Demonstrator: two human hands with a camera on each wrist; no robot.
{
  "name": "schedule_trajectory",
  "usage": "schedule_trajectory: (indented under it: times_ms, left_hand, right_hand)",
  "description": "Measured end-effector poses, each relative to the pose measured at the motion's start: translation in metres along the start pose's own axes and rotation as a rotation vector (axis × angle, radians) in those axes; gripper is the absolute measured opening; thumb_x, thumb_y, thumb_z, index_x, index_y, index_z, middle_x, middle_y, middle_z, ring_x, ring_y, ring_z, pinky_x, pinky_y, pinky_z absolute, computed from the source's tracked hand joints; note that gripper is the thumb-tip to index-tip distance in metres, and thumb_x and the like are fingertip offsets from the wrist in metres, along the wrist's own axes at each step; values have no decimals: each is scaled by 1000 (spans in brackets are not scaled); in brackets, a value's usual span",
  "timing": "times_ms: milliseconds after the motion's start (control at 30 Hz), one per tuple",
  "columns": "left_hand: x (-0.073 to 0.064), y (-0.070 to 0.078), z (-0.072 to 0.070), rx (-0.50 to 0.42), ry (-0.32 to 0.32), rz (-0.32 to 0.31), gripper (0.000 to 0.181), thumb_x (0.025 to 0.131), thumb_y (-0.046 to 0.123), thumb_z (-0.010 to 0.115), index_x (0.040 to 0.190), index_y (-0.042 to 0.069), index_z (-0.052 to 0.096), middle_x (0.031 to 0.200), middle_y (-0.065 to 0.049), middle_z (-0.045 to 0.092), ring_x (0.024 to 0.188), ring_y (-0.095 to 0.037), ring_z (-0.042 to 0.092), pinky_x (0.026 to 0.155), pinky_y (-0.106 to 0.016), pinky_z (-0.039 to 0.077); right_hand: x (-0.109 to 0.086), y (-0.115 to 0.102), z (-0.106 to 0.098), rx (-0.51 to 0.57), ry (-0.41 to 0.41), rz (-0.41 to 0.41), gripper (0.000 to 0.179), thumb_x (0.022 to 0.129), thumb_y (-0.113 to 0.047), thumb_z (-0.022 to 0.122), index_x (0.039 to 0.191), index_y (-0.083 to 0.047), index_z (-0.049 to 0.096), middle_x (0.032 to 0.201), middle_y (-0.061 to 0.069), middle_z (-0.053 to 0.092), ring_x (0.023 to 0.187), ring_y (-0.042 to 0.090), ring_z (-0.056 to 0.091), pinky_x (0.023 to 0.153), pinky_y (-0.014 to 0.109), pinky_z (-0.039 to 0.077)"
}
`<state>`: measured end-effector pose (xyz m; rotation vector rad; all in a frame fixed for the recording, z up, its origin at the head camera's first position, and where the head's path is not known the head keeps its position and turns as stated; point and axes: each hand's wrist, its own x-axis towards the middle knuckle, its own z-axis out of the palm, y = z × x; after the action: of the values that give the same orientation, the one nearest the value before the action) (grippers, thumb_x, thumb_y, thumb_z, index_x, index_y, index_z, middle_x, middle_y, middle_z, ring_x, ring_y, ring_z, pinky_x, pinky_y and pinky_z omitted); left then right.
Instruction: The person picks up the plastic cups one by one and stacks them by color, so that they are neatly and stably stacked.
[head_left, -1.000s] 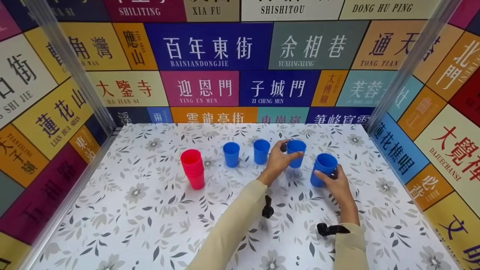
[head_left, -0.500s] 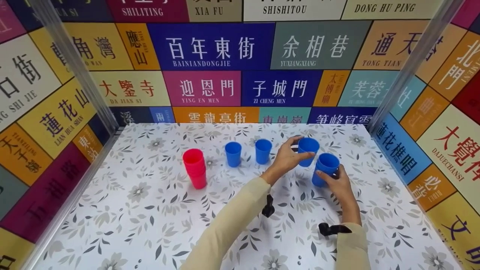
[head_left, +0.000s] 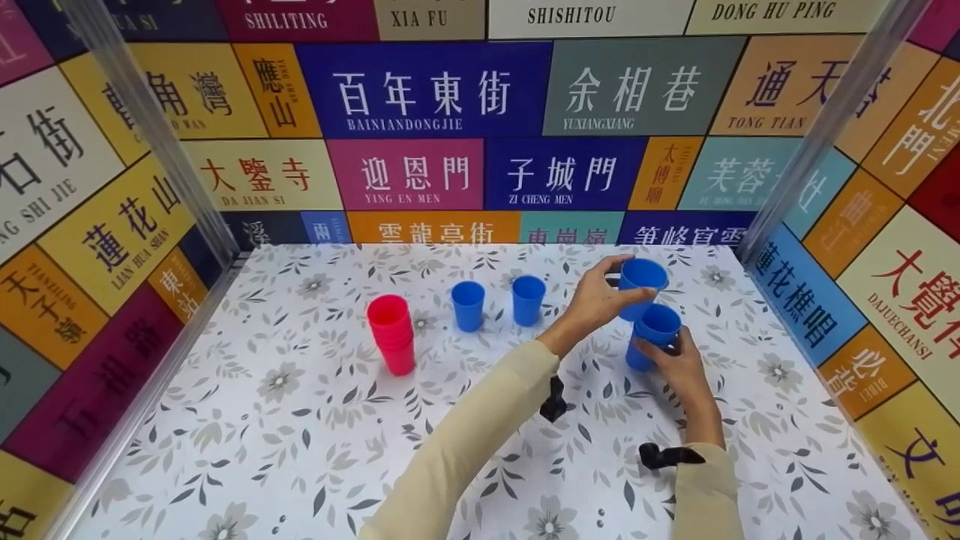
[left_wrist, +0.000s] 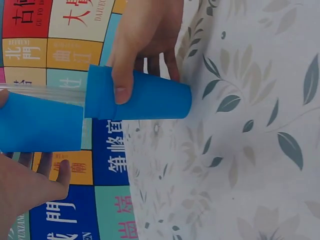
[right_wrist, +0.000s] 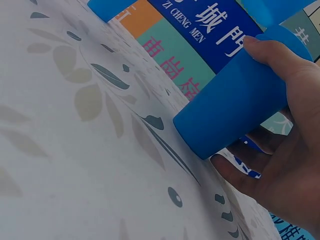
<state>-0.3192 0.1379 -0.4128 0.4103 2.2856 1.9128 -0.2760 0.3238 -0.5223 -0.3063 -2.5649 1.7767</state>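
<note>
My left hand [head_left: 598, 294] grips a single blue cup [head_left: 642, 283], thumb on the near side, and holds it raised off the table. That cup is just above and behind the rim of a stack of blue cups [left_wrist: 145, 95], which stands upright on the table. Around the stack curls my right hand [head_left: 681, 369], its thumb near the upper rim, as the right wrist view also shows with the stack [right_wrist: 235, 100]. Two more blue cups, one [head_left: 468, 307] and another [head_left: 528, 301], stand apart to the left of my hands.
A stack of red cups [head_left: 392, 337] stands further left on the table, which has a leaf-patterned white cover [head_left: 300, 450]. Behind it rises a wall of coloured panels with lettering [head_left: 420, 90]. Clear corner posts [head_left: 180, 150] frame the sides.
My left hand has carried its blue cup rightward and then up, from beside the stack to above it. The right hand stays on the stack. The other cups have not moved.
</note>
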Motion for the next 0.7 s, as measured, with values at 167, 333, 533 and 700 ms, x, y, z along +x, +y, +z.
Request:
schedule_trajectory:
  times_ms: [167, 333, 533, 700]
  left_hand:
    - [0, 8, 1, 3, -5, 26, 68, 83, 34, 82, 144, 26, 52, 141, 2, 58, 124, -15, 58, 99, -32, 55]
    - [-1, 12, 8, -16, -32, 35, 68, 83, 36, 82, 144, 27, 53, 144, 5, 57, 126, -14, 59, 99, -29, 54]
    - [-3, 13, 20, -4, -60, 10, 66, 82, 34, 83, 142, 28, 54, 143, 6, 58, 126, -12, 59, 102, -30, 53]
    - [-2, 12, 29, 20, -40, -7, 66, 83, 32, 83, 141, 27, 54, 140, 4, 60, 126, -11, 59, 103, -30, 53]
  right_hand:
    - [0, 0, 0, 6, -6, -5, 101, 89, -50, 72, 160, -14, 11, 165, 22, 22, 153, 42, 23, 123, 58, 25]
    - [2, 0, -2, -8, -17, 2, 103, 89, -55, 69, 161, -14, 7, 166, 21, 19, 153, 42, 21, 124, 59, 22]
    - [1, 1, -2, -38, -29, -11, 103, 90, -57, 66, 161, -14, 5, 166, 23, 19, 152, 45, 22, 123, 60, 21]
    - [2, 2, -3, -69, -33, -13, 105, 90, -60, 65, 161, -13, 4, 166, 24, 18, 152, 46, 22, 123, 61, 20]
